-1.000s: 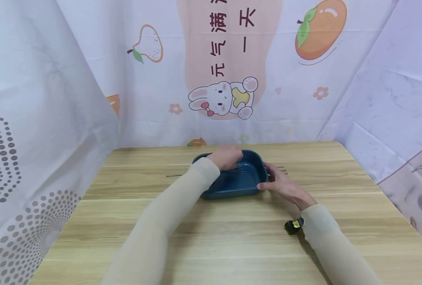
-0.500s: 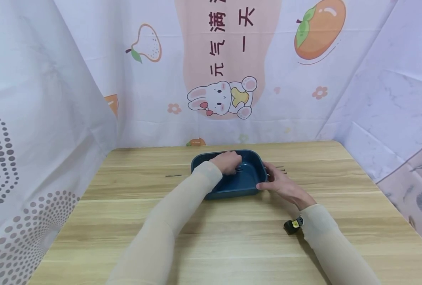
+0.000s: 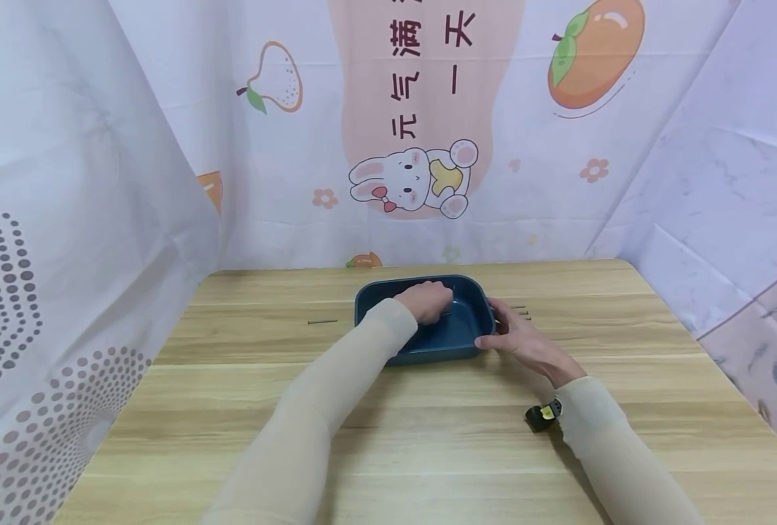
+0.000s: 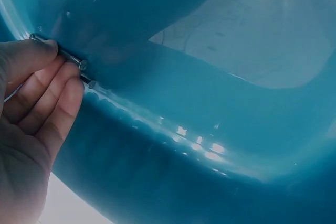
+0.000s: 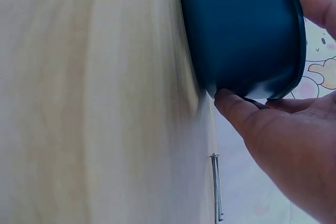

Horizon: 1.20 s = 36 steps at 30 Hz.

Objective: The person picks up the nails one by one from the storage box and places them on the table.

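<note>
A deep blue rectangular tray with rounded corners stands on the table. My left hand reaches down into it. In the left wrist view, its thumb and fingers pinch metal nails; two flat heads show, and the rest lies behind the fingers. These nails are close to the tray's inner wall; whether they touch it I cannot tell. My right hand grips the tray's right end, with its thumb and fingers spread around the outside. In the right wrist view, fingertips press the tray's outer wall.
One nail lies left of the tray. Several nails lie just right of it, beyond my right hand. A small black and yellow object is by my right wrist. A printed curtain hangs behind the table.
My left hand has moved slightly right and lower inside the tray. Nails that showed beneath it earlier are now mostly hidden. The right hand and the tray have stayed put.
</note>
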### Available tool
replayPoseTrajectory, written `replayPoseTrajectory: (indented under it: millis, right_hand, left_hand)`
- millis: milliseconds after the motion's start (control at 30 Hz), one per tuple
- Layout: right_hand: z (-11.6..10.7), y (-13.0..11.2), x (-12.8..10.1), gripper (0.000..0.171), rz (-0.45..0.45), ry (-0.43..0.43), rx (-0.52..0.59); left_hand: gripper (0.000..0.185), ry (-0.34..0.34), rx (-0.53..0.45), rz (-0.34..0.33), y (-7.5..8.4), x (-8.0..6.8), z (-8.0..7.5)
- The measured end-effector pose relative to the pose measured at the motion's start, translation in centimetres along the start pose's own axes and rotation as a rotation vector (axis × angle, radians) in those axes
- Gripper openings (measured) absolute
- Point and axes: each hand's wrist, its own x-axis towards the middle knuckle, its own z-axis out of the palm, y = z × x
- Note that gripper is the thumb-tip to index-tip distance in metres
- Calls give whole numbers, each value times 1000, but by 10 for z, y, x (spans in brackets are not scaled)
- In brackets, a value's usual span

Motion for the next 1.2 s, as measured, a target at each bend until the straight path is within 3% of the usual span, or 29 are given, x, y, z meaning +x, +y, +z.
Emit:
replayPoseTrajectory:
  millis: [500,1200]
  right_hand:
    - [-1,-1,1,93,1,-9,17]
    - [-1,0,1,92,0,-1,3]
  left_hand:
    - [11,-31,14,-42,1,3,2]
    - [7,-24,79,-25,0,-3,-5]
